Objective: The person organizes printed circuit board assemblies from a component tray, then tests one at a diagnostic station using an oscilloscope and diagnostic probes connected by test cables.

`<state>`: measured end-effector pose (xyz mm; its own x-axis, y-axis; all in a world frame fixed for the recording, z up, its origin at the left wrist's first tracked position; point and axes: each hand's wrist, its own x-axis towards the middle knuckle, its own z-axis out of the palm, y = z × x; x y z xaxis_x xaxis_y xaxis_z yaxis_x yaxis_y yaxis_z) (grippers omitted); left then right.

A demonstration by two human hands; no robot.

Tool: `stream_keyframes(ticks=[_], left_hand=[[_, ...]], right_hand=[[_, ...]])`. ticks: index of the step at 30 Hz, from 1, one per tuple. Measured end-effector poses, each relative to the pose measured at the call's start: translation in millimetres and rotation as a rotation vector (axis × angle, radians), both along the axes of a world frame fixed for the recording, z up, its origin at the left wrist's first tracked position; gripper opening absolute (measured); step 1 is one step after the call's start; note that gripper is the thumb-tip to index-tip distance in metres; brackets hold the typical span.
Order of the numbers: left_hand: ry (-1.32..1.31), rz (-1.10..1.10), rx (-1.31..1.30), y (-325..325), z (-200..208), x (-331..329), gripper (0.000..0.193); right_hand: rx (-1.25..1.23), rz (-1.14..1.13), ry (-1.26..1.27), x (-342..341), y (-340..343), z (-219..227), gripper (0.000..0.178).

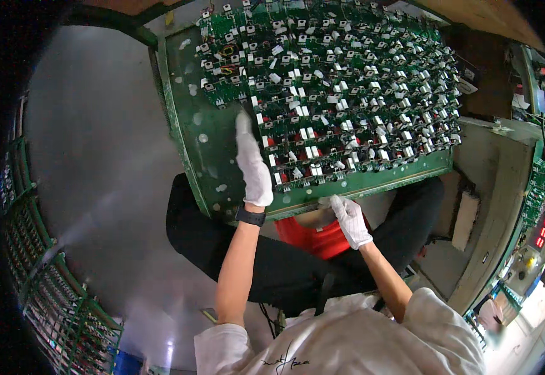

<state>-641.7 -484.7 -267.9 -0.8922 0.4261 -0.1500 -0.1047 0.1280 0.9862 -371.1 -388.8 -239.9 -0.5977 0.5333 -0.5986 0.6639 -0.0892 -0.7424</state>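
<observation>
A large green tray [188,119] lies across my knees, bearing rows of green circuit boards [355,152] packed side by side. White blocks, metal-tabbed parts and some red parts stand up from them. My left hand [254,165], in a white glove, is stretched out flat along the left edge of the rows; its fingertips are slightly blurred, close to the boards at the upper left. My right hand [349,220], also gloved, grips the tray's near edge with bent fingers. Part of its grip is hidden under the rim.
Racks [66,300] filled with more boards stand at the far left beside the grey floor [104,125]. On the right is a workbench with a red digital display [542,231] and a loose circuit board [538,187]. A red stool [319,240] shows between my legs.
</observation>
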Motion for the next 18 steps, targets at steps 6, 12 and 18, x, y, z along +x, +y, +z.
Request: stream_keyframes(ticks=[6,12,18], left_hand=[[0.062,0.26,0.283,-1.9,-18.3,-120.4,0.062],[-0.102,0.066,0.31,13.9,-25.9,-167.5,0.07],[-0.22,0.114,0.112,48.0,3.6,-149.5,0.066]], right_hand=[[-0.026,-0.031,-0.087,16.0,13.2,13.9,0.045],[0.017,0.012,-0.074,32.3,6.6,23.6,0.04],[-0.051,-0.167,0.034,69.3,12.4,23.4,0.036]])
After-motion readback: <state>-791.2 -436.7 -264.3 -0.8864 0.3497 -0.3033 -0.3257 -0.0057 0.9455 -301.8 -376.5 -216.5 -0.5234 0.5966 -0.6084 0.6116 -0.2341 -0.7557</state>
